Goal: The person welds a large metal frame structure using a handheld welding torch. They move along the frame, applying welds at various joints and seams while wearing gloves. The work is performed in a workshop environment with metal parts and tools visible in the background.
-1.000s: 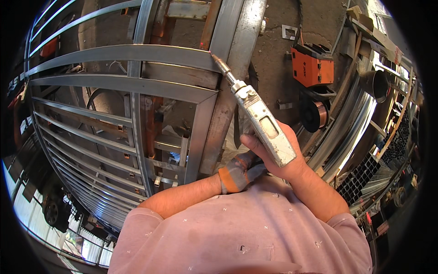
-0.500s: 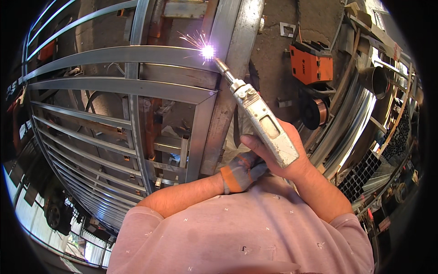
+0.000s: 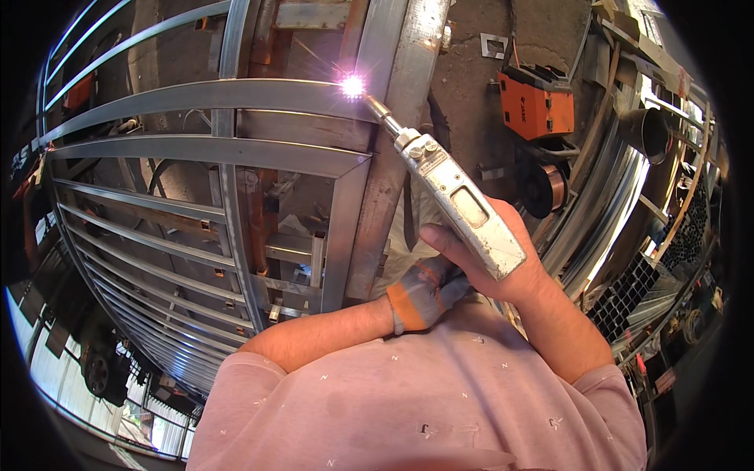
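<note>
My bare right hand (image 3: 514,243) is wrapped round a worn silver welding gun (image 3: 463,200), its thumb along the near side. The gun slants up to the left, and its nozzle ends just beside a bright violet-white glow (image 3: 352,86). That light sits on a flat steel bar (image 3: 275,94) of a welded metal frame, close to where the bar meets a wide upright beam (image 3: 393,133). In a grey and orange glove, my left hand (image 3: 424,294) is closed against my chest, right below my right hand. Its fingertips, and whatever they grip, are partly hidden.
The barred steel frame (image 3: 228,196) spreads across the left side. To the right, an orange and black machine (image 3: 536,102) stands on the floor, with a spool of copper-coloured wire (image 3: 554,188) beside it. Long metal strips (image 3: 597,228) and square tubes (image 3: 628,294) lie stacked farther right.
The glow has shifted slightly left and up along the bar, and its spray of sparks has shrunk. The gun's rear end and my gloved left hand have moved a little to the right.
</note>
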